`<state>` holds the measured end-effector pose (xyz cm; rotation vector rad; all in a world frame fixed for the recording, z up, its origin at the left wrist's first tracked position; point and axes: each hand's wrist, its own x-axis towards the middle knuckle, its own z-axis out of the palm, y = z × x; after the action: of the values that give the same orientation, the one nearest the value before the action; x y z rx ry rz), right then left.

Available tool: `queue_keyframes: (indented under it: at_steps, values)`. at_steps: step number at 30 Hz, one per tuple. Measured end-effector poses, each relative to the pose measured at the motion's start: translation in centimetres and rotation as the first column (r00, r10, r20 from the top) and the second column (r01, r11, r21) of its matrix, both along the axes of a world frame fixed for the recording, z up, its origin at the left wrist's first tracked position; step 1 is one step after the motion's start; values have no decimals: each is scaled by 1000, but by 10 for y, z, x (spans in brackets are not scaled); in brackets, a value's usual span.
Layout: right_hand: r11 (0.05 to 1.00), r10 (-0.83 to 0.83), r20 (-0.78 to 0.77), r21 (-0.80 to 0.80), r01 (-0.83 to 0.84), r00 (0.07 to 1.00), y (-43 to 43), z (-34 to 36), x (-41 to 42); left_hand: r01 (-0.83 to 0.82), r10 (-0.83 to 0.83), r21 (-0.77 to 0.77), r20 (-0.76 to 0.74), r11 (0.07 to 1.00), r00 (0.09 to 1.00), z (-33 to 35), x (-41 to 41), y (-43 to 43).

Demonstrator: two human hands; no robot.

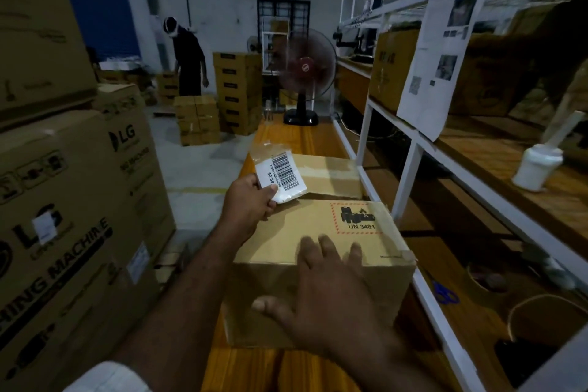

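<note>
Left hand (249, 200) pinches a white barcode label (281, 177); right hand (321, 289), fingers spread, rests on the brown box (375, 251) (UN 3481 mark (358, 218) past its fingertips). A second box (327, 172) sits behind the label.

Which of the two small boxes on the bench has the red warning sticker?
The nearer box, under the right hand: it bears a red-bordered UN 3481 sticker. The farther box has none.

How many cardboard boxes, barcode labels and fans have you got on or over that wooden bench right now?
Cardboard boxes: 2, the UN 3481 box under the right hand and the plain box behind it
Labels: 1, the barcode label pinched in the left hand
Fans: 1, the pedestal fan at the far end
Total: 4
</note>
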<state>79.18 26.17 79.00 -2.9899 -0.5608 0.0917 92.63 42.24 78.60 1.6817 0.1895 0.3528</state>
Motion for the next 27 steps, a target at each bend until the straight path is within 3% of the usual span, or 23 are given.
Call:
queue_keyframes:
  at_steps: [5, 9, 12, 16, 20, 24, 27]
  values:
    - [994, 99, -36, 56, -97, 994, 19, 10, 15, 37, -37, -1, -10, 999, 999, -1, 2, -2]
    - [973, 185, 42, 133, -189, 982, 42, 8, 38, 23, -23, -51, 0, 998, 1000, -1, 3, 5]
    - [972, 218, 73, 73, -223, 973, 20, 0, 33, 12, -13, -106, -6, 994, 1000, 0, 4, 7]
    - [992, 105, 30, 68, -107, 994, -17, 1, 46, 29, -30, -59, -9, 998, 1000, 2, 1, 4]
    - [998, 46, 82, 47, -50, 996, 19, 9, 64, 44, -45, -16, -16, 999, 999, 4, 0, 0]
    - [970, 192, 77, 137, -201, 978, 34, 12, 43, 34, -35, -31, -27, 999, 999, 5, 0, 3]
    - [959, 88, 102, 260, -112, 991, 3, 17, 31, 40, -40, 13, -22, 999, 999, 5, 1, 1]
